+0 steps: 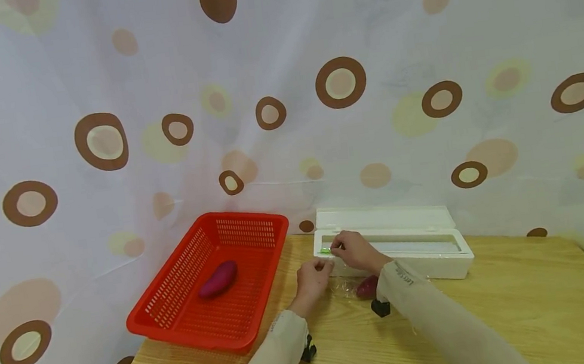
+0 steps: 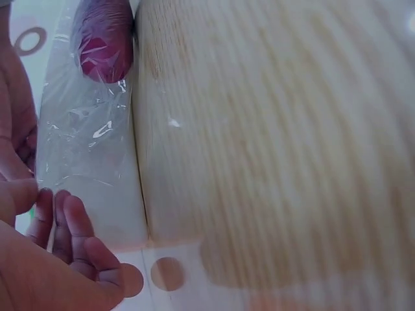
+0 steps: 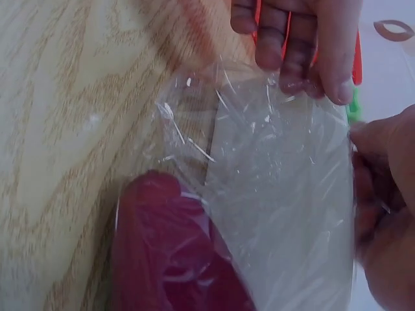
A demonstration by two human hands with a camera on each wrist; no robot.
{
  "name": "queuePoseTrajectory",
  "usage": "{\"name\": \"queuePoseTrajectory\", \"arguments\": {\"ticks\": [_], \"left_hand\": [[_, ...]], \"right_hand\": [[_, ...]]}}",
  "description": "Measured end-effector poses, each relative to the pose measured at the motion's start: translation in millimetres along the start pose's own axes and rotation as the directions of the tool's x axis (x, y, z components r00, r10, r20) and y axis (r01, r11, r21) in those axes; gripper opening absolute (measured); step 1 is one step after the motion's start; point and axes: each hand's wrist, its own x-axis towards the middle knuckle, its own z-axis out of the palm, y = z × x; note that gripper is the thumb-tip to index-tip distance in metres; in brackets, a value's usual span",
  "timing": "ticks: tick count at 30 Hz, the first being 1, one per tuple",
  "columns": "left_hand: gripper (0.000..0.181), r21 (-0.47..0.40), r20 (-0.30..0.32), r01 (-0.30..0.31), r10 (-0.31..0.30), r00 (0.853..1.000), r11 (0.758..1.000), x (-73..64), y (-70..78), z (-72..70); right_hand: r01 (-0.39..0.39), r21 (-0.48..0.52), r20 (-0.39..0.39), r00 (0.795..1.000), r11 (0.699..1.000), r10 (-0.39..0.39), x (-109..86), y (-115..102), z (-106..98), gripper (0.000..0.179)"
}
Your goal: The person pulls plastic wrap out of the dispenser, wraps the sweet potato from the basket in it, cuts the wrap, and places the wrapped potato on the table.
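Note:
A sheet of clear plastic wrap lies over the front of a white wrap dispenser box with its lid up. My left hand pinches the film's edge near the box's left front corner. At the top rim, my right hand pinches the film between thumb and fingers, close to a small green slider. A purple sweet potato lies under the film on the table in front of the box, below my right forearm. The film shows creases and shiny wrinkles around it.
A red plastic basket stands left of the box, holding another purple sweet potato. Everything sits on a wooden table. Behind it hangs a white curtain with brown and yellow dots.

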Motion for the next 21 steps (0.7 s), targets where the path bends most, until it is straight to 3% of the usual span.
{"name": "queuePoseTrajectory", "arguments": {"ticks": [7,14,21], "left_hand": [[0.013,-0.071,-0.039,-0.002,-0.001,0.999,0.998,0.5,2.3,0.8],[0.011,-0.065,-0.059,0.022,-0.026,0.998,0.998,1.9,-1.4,2.1],[0.012,-0.068,-0.022,0.032,-0.033,0.999,0.997,4.3,-5.5,-0.8]], "right_hand": [[-0.109,-0.019,-0.028,0.994,0.994,0.109,0.6,-6.1,3.1,0.012],[-0.030,0.026,-0.055,0.998,0.999,0.031,1.2,-3.1,5.8,0.017],[-0.070,0.063,0.002,0.998,0.996,0.070,0.1,-3.1,3.0,0.018]]}}
